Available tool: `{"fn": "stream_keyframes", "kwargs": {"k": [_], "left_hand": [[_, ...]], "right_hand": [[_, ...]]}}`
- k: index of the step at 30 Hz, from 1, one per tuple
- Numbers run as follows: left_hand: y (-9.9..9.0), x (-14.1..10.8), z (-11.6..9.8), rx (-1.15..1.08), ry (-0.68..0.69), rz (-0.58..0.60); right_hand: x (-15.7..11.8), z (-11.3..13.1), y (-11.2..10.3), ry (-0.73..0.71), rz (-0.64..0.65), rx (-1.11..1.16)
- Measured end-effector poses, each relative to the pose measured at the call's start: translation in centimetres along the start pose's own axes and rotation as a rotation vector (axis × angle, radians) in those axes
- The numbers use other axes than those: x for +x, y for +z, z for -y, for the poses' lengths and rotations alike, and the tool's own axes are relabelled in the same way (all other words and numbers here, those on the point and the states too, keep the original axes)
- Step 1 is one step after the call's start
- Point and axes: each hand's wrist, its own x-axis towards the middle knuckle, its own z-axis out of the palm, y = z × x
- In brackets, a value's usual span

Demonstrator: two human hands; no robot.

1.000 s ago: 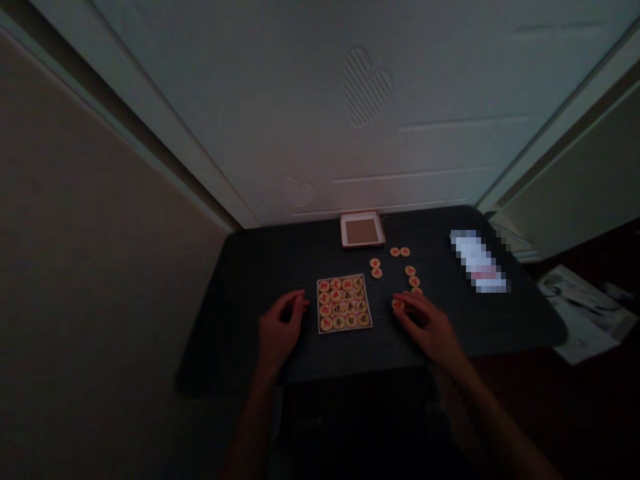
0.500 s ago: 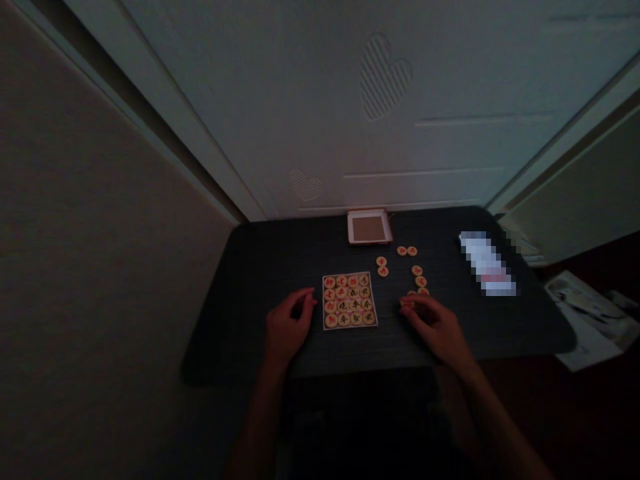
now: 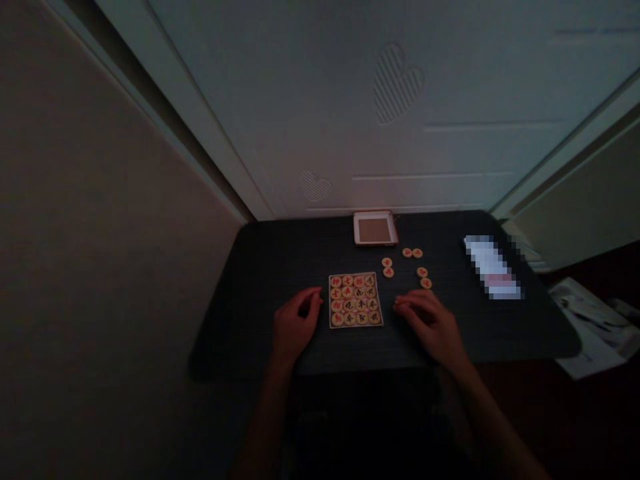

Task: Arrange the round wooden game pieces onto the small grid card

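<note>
A square box (image 3: 381,313) filled with rows of round xiangqi pieces, red and black, lies on the dark table. Just left of it is my left hand (image 3: 299,323), thumb and fingertips pressed together; anything between them is too small to make out. My right hand (image 3: 431,321) is to the right of the box in a pinch, its fingertips on a round piece (image 3: 398,302) that is mostly hidden. Loose pieces with red characters lie beyond this hand: a pair (image 3: 388,272) behind the box, another pair (image 3: 417,253) farther back, and more (image 3: 423,273) to the right.
A shallow box part (image 3: 375,230) with a brown inside sits at the back of the dark table (image 3: 270,260), against a white panel (image 3: 300,100). A lit phone, blurred out (image 3: 493,267), lies on the right. Papers (image 3: 590,323) lie beyond the right edge.
My right hand has moved a little left, closer to the filled box. The view has shifted slightly, so the table appears farther right. My left hand holds the same pose beside the box.
</note>
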Motion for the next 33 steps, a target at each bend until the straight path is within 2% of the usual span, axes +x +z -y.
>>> {"fn": "stream_keyframes", "kwargs": {"k": [7, 11, 21, 33], "left_hand": [[-0.2, 0.0, -0.5, -0.031, 0.008, -0.005], [-0.1, -0.1, -0.4, -0.048, -0.005, -0.009], [-0.1, -0.2, -0.5, -0.050, 0.002, -0.009], [-0.2, -0.2, -0.4, -0.050, 0.003, -0.005]], "right_hand": [[1.3, 3.1, 2.4, -0.076, 0.130, 0.031], [1.9, 3.8, 3.7, -0.115, 0.179, -0.025], [2.5, 3.1, 6.4, -0.225, 0.167, -0.321], [2.6, 2.7, 7.5, -0.290, 0.076, -0.425]]}}
